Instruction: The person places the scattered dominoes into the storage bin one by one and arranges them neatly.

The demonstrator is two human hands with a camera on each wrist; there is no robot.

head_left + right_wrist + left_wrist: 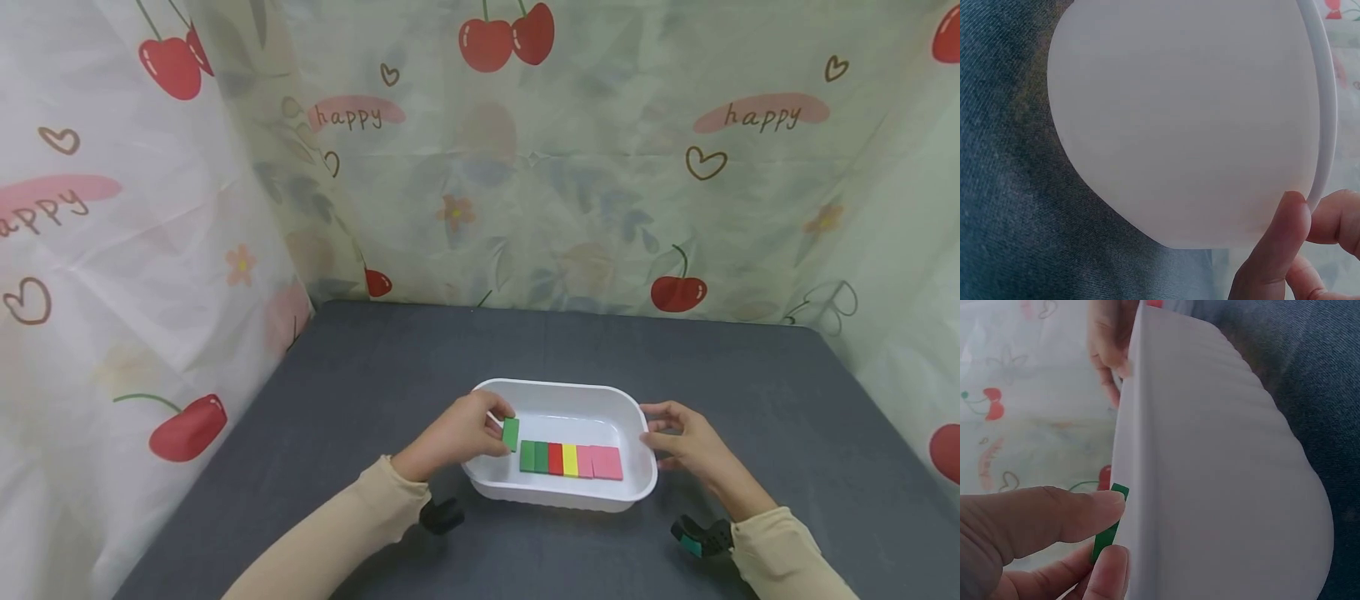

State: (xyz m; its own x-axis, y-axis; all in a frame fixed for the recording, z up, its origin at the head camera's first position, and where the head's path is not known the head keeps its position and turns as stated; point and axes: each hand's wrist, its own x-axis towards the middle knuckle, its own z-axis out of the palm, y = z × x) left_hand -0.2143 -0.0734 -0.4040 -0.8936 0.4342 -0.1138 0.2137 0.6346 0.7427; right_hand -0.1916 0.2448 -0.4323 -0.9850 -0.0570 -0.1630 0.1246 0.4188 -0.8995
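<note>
Low over the left end of a white plastic tray, my left hand pinches a small green tile between thumb and fingers. The left wrist view shows the same green tile held upright beside the tray rim. Inside the tray lies a row of flat tiles: two green tiles, a red tile, a yellow tile and pink tiles at the right end. My right hand holds the tray's right rim, its thumb against the outer wall.
The tray stands on a dark grey cloth-covered table. A printed curtain with cherries and hearts hangs behind and at both sides. Each wrist wears a dark device, such as the right wrist camera.
</note>
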